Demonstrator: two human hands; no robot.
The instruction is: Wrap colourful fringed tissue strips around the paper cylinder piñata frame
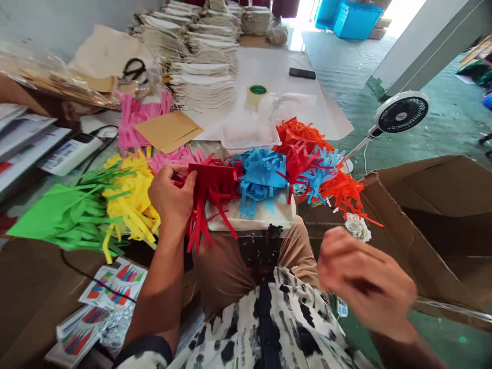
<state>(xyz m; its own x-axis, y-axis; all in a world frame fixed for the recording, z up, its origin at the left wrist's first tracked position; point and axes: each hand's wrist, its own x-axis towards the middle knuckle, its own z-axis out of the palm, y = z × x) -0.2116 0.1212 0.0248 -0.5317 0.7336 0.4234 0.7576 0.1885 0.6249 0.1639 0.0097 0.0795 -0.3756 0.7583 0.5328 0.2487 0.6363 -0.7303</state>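
My left hand (173, 197) pinches the left end of a red fringed paper piece (211, 177), its cut strips hanging down over the table edge. Left of that hand lie yellow fringed paper (132, 197) and green fringed paper (73, 210). Pink fringed paper (142, 115) is behind it. To the right of the red piece are piles of blue fringed paper (265, 171) and orange fringed paper (303, 133), with more red strips between. My right hand (363, 277), smeared by motion, is raised above my lap at the right, fingers curled; what it holds, if anything, cannot be made out.
A clear plastic tray (249, 134), tape roll (257, 96) and dark phone-like object (302, 73) lie on the table. Stacked pale bundles (203, 84) stand behind. A small fan (402, 113) and an open cardboard box (430, 205) are at right; printed cards (113, 287) lie lower left.
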